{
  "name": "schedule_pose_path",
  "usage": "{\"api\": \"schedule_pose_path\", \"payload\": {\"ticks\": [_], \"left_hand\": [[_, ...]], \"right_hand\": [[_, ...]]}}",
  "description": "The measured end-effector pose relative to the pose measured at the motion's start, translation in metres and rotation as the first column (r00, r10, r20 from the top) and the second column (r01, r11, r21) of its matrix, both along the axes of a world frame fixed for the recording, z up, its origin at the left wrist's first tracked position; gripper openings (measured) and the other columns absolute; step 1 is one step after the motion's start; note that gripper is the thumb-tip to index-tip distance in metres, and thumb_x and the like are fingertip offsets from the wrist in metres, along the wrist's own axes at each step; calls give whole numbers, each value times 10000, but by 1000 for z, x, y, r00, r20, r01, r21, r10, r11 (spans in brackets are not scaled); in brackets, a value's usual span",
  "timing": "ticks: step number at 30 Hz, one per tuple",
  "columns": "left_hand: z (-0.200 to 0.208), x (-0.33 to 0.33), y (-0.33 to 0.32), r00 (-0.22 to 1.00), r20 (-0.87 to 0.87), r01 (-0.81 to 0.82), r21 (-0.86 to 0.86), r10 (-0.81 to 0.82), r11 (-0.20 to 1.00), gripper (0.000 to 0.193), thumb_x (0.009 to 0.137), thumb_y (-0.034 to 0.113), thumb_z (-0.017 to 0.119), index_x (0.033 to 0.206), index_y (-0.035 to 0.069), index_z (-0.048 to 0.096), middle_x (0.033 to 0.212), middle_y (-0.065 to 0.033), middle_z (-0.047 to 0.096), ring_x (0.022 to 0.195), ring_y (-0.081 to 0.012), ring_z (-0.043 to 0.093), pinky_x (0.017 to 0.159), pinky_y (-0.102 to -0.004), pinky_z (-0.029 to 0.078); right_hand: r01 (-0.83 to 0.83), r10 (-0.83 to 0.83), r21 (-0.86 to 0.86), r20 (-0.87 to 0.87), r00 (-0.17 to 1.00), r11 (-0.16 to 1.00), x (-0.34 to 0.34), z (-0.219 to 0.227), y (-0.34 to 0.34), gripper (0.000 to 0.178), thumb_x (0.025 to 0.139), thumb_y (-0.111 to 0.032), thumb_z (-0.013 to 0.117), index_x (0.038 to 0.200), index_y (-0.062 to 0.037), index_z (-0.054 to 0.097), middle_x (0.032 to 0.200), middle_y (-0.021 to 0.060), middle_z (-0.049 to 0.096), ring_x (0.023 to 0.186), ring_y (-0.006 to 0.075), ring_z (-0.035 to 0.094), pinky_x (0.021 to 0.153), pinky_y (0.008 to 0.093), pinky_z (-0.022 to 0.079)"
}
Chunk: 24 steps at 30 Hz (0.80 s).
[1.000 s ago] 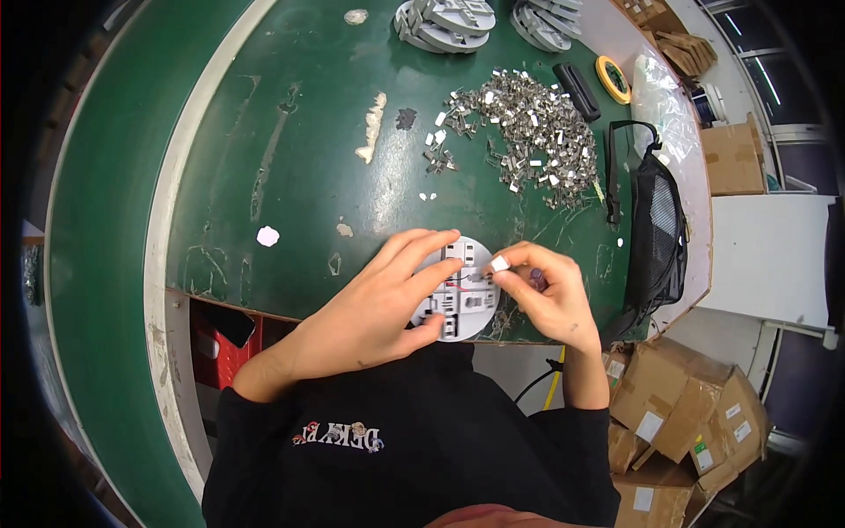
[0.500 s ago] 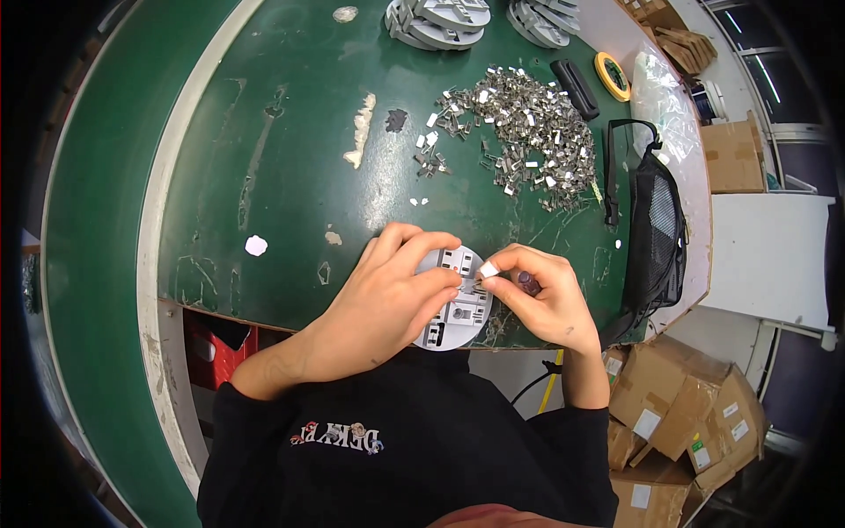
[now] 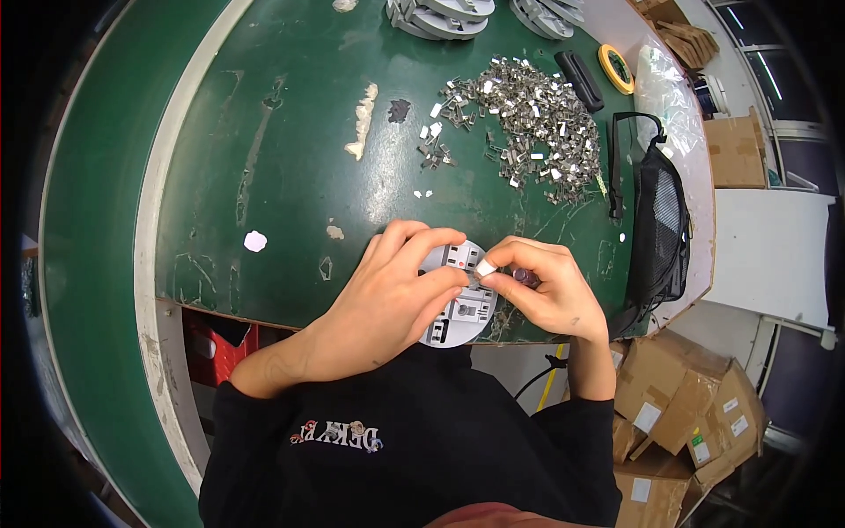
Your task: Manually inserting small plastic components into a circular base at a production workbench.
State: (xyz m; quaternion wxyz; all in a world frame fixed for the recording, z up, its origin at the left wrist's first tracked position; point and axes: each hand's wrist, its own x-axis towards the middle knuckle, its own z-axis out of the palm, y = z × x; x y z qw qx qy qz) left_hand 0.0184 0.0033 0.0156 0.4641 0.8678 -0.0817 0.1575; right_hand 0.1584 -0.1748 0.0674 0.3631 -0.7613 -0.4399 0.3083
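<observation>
My left hand grips a round grey plastic disc at the table's near edge, with fingers curled over its left side. Slots and raised compartments cover the face of the disc. Between thumb and forefinger, my right hand pinches a small white-faced piece against the upper right part of the disc. It resembles the pieces in the pile of small metal clips. A dark purple, rounded handle pokes out of the same hand; the rest of that tool is hidden.
Grey plastic discs lie stacked at the far edge, with a second stack beside them. Right of the clips are a black oblong case, a yellow tape roll and a black mesh bag. Cardboard boxes stand at lower right.
The view has shifted slightly. Both hands keep their hold at the disc, and the white-faced piece has moved slightly lower and left against it.
</observation>
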Motion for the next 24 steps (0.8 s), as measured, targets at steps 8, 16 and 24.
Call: {"api": "schedule_pose_path", "payload": {"ticks": [8,16,24], "left_hand": [[1,0,1,1000,-15,3,-13,-3,1000,153,840,55,665,992,58,654,1279,-108,519,1119,-287,452,964,-376,403],[-1,1,2,1000,-28,4,-70,-6,998,132,842,51,662,972,61,643,1273,-99,525,1115,-282,455,962,-371,406],[-3,2,1,1000,-6,-5,-74,4,997,89,864,71,662,949,61,634,1262,-93,533,1106,-279,458,961,-368,406]], "right_hand": [[-67,69,-56,38,997,996,6,8,8,103,825,0,680,923,-1,650,764,56,628,574,165,499,528,291,399],[-151,158,-114,48,986,982,12,14,15,103,799,34,700,892,1,670,771,39,639,562,132,448,514,253,351],[-114,116,-62,27,993,992,10,12,15,94,801,15,705,887,-4,672,764,44,637,551,135,450,510,262,355]]}}
